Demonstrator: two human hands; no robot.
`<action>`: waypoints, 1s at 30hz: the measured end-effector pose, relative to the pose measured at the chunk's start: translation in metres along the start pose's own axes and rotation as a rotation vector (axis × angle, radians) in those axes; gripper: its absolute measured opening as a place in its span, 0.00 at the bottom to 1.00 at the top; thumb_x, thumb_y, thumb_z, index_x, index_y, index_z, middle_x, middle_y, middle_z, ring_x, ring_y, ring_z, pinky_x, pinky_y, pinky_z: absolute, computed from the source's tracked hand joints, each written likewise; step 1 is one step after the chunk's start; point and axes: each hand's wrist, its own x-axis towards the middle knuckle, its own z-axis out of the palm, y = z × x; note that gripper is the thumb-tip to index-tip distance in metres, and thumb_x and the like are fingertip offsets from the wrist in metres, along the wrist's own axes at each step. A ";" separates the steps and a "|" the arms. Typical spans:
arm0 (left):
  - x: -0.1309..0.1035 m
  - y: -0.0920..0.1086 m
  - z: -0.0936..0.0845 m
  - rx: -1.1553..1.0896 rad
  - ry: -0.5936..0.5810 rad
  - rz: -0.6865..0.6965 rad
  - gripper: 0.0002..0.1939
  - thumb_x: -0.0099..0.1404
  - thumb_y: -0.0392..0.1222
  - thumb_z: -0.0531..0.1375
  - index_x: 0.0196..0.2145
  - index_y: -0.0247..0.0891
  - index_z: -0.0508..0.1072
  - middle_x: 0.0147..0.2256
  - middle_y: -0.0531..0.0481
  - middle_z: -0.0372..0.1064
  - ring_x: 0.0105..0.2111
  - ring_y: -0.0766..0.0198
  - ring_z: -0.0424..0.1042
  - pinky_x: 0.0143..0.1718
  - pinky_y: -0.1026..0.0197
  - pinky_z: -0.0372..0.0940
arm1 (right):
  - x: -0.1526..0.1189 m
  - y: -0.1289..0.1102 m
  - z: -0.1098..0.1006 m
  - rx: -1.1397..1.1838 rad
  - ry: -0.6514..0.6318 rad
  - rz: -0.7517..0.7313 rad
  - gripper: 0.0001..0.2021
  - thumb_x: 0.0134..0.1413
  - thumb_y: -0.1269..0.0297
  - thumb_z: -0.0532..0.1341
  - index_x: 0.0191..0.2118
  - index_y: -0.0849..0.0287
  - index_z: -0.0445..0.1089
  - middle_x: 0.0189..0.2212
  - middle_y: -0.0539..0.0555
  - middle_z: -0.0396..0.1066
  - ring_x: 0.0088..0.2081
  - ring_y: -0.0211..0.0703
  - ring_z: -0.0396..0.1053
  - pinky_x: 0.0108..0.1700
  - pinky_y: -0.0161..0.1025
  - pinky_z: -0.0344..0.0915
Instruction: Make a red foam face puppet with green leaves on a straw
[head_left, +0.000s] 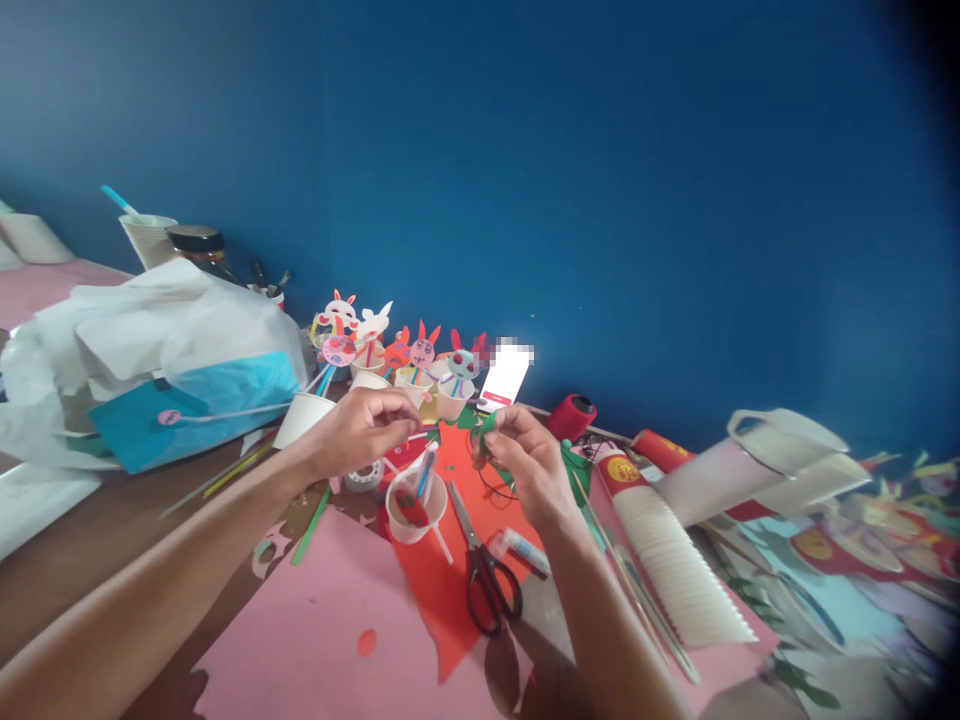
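My right hand (529, 460) pinches a small green piece (487, 428), perhaps paper, between thumb and fingertips; a thin dark loop hangs below. To its left, my left hand (375, 425) is closed with thumb and fingers together, and what it may hold is too small to tell. Below and between the hands stands a paper cup (401, 525) with a red decorated piece and straws in it. Black-handled scissors (486, 570) lie on orange paper (442, 620), beside a glue stick (527, 552).
Pink paper (315, 610) covers the front. Behind the hands are several cups with paper animal faces (424, 348) and a lit phone (506, 375). On the right are a red thread spool (572, 415) and stacked cups (682, 560); at left, a plastic bag (150, 310).
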 end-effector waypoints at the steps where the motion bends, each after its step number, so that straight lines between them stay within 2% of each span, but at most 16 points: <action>1: 0.000 -0.003 -0.001 0.067 -0.020 0.024 0.08 0.57 0.37 0.53 0.28 0.36 0.72 0.32 0.50 0.69 0.32 0.65 0.68 0.33 0.63 0.63 | 0.000 0.000 -0.001 -0.007 0.003 0.005 0.04 0.48 0.71 0.57 0.30 0.58 0.59 0.20 0.47 0.68 0.22 0.34 0.65 0.28 0.33 0.60; 5: -0.009 -0.015 0.000 0.278 -0.164 0.137 0.08 0.55 0.36 0.53 0.27 0.39 0.73 0.34 0.50 0.67 0.37 0.63 0.66 0.40 0.61 0.60 | 0.001 0.000 -0.004 -0.012 -0.024 0.002 0.03 0.49 0.70 0.57 0.30 0.58 0.60 0.21 0.47 0.69 0.23 0.34 0.65 0.29 0.33 0.60; 7: -0.017 -0.018 0.004 0.302 -0.196 0.126 0.08 0.55 0.40 0.55 0.30 0.39 0.73 0.37 0.50 0.66 0.40 0.61 0.65 0.42 0.60 0.59 | 0.000 -0.001 -0.004 -0.003 -0.048 0.002 0.04 0.49 0.70 0.57 0.30 0.58 0.60 0.21 0.48 0.69 0.23 0.34 0.65 0.29 0.33 0.60; 10: -0.028 -0.018 0.011 0.291 -0.217 0.067 0.10 0.57 0.44 0.55 0.30 0.39 0.74 0.34 0.49 0.65 0.37 0.61 0.65 0.39 0.61 0.60 | -0.001 -0.002 -0.003 0.004 -0.072 0.010 0.05 0.48 0.69 0.58 0.30 0.58 0.59 0.21 0.47 0.69 0.23 0.34 0.65 0.30 0.34 0.61; 14: -0.035 -0.015 0.019 0.261 -0.238 0.069 0.10 0.58 0.41 0.54 0.33 0.39 0.74 0.32 0.49 0.65 0.35 0.61 0.65 0.39 0.60 0.59 | -0.002 -0.004 -0.001 -0.008 -0.081 0.017 0.05 0.48 0.68 0.58 0.30 0.58 0.59 0.21 0.47 0.68 0.23 0.34 0.64 0.30 0.35 0.61; 20: -0.036 -0.023 0.027 0.244 -0.196 0.101 0.09 0.58 0.37 0.53 0.29 0.39 0.74 0.35 0.48 0.65 0.37 0.61 0.64 0.41 0.59 0.58 | -0.003 -0.005 0.000 -0.021 -0.080 0.010 0.05 0.48 0.67 0.58 0.30 0.58 0.60 0.21 0.47 0.67 0.23 0.35 0.64 0.30 0.35 0.61; 27: -0.037 -0.013 0.018 0.230 -0.233 0.158 0.09 0.60 0.36 0.50 0.30 0.37 0.70 0.36 0.48 0.65 0.38 0.61 0.63 0.43 0.59 0.57 | -0.004 -0.005 -0.002 -0.024 -0.082 0.006 0.04 0.49 0.69 0.58 0.31 0.58 0.60 0.21 0.47 0.67 0.23 0.34 0.64 0.30 0.34 0.61; 30: -0.038 -0.011 0.010 0.171 -0.226 0.141 0.07 0.60 0.37 0.50 0.31 0.37 0.67 0.35 0.48 0.65 0.36 0.62 0.64 0.41 0.60 0.58 | -0.004 -0.004 -0.001 -0.014 -0.079 0.000 0.04 0.49 0.69 0.58 0.31 0.59 0.60 0.21 0.47 0.67 0.23 0.34 0.64 0.29 0.34 0.61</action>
